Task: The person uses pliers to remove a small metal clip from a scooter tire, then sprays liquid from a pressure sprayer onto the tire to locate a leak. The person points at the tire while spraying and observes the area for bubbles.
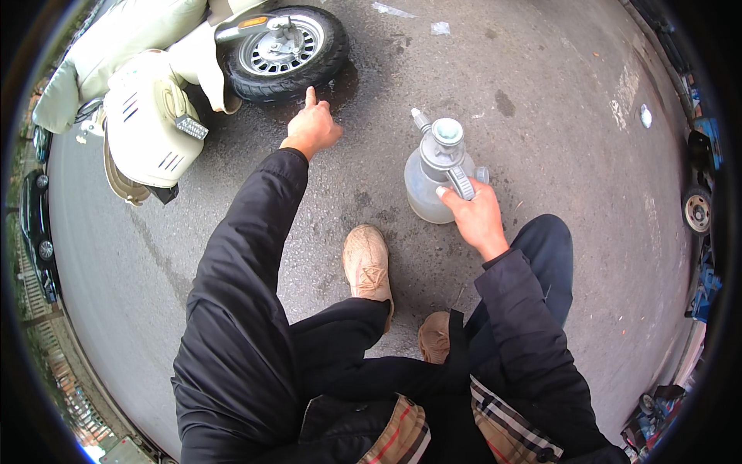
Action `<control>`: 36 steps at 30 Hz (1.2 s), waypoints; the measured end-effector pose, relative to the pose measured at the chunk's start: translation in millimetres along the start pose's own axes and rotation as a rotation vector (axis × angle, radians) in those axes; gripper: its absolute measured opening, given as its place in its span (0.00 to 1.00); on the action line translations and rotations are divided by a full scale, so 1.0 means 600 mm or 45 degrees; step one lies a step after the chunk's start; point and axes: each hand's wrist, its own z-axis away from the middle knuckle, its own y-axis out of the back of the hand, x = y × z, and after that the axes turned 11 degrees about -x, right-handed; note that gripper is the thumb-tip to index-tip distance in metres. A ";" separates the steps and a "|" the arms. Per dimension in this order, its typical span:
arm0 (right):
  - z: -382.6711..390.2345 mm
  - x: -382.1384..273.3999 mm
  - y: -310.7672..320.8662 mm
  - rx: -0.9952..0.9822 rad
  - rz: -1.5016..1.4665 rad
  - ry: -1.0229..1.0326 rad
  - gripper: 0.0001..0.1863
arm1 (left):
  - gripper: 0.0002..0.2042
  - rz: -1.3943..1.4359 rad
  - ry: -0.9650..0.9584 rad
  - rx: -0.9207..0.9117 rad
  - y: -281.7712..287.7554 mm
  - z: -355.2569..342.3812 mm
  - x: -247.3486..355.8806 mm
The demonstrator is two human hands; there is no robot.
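Note:
My right hand (481, 218) is closed around the handle of a grey pump sprayer (434, 184) with a translucent round body. Its nozzle points up and to the left, toward the far side. My left hand (311, 128) reaches forward with the index finger stretched out and the other fingers curled; nothing is in it. That fingertip is at the lower edge of the black tyre of a scooter wheel (280, 48), and I cannot tell whether it touches. The wheel has a silver spoked rim, and wet dark asphalt lies beneath it.
The cream scooter's front (151, 116) stands at the upper left beside the wheel. Grey asphalt (587, 178) stretches around my feet in tan shoes (367, 263). Plastic scraps (440, 29) lie farther off. A parked black car (37, 216) is at the far left, and vehicles (697, 210) line the right edge.

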 end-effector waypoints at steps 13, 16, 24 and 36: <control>0.003 -0.001 -0.002 -0.004 0.004 -0.035 0.17 | 0.30 -0.062 0.114 0.068 -0.003 0.021 0.010; 0.005 -0.004 -0.004 0.000 0.014 -0.024 0.17 | 0.30 -0.118 0.073 0.076 -0.003 0.026 0.012; 0.005 -0.005 -0.010 -0.013 0.024 -0.018 0.17 | 0.30 -0.099 -0.011 0.101 -0.007 0.015 -0.005; 0.003 0.001 -0.014 -0.002 0.026 -0.014 0.17 | 0.28 -0.199 0.125 0.021 -0.004 0.031 0.012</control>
